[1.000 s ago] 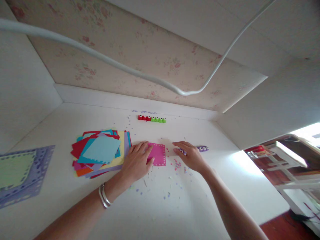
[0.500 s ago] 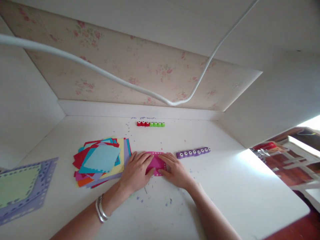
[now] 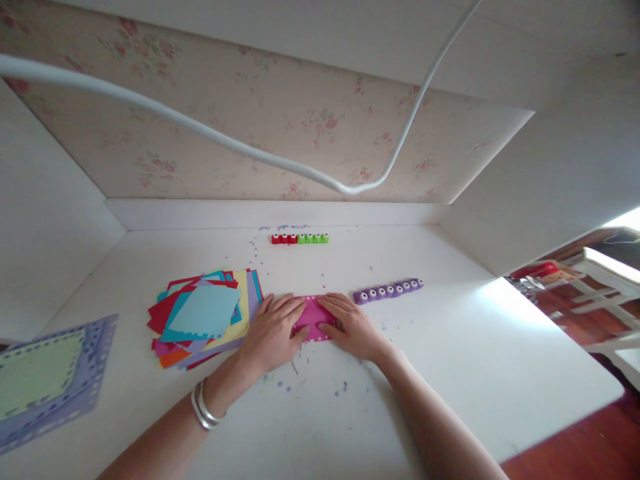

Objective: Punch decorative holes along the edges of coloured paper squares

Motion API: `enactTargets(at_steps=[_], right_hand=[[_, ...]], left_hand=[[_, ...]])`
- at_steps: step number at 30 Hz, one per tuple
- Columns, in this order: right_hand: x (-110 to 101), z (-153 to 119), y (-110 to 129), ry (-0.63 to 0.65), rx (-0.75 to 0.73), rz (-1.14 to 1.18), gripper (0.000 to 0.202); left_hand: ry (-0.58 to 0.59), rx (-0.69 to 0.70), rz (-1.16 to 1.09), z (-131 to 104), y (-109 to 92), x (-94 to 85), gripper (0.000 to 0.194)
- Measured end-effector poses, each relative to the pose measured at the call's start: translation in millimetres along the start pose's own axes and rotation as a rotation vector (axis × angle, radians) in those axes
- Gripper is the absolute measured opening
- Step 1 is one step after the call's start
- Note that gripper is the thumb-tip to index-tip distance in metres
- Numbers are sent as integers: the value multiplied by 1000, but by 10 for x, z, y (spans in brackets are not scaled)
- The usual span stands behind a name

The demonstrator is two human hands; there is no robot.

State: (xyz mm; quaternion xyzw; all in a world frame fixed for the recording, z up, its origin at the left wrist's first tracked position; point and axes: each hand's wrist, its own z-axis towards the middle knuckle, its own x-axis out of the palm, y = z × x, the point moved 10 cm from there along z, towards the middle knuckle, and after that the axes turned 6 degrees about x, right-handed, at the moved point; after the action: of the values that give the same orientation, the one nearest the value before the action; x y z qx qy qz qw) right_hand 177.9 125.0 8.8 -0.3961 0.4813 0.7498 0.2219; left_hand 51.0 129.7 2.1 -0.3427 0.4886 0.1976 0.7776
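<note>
A small pink card with punched holes along its edges lies flat on the white table. My left hand rests on its left side, fingers spread, the thumb on its lower part. On its right side lies my right hand, also with fingers apart and palm down. Just left of my left hand is a pile of coloured paper sheets, with a light blue one on top. A slanting row of purple punches sits to the right, beyond my right hand.
Red and green punches stand in a row near the back of the table. Purple and pale green punched sheets lie at the far left. A white cable hangs in front of the wall.
The camera view has shifted slightly. Both hands stay on the pink card, with only a slight change in how the fingers cover it.
</note>
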Motion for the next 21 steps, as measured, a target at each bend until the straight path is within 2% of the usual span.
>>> enactTargets(at_steps=[7,12,17,21], right_hand=[[-27,6,-83,-40,54,48,47],[-83,-30,-242,-118,209,125,30],[-81,-52,-324,-106,389,355,24],[-15,-58,-293,-57,419,461,30]], left_hand=[[-44,-15,-69,10,51,-40,38],[-120,-18,-217,24,85,-69,27],[-158,-195,-541,3,258,-28,35],[-136,-274,-673,2,300,-14,29]])
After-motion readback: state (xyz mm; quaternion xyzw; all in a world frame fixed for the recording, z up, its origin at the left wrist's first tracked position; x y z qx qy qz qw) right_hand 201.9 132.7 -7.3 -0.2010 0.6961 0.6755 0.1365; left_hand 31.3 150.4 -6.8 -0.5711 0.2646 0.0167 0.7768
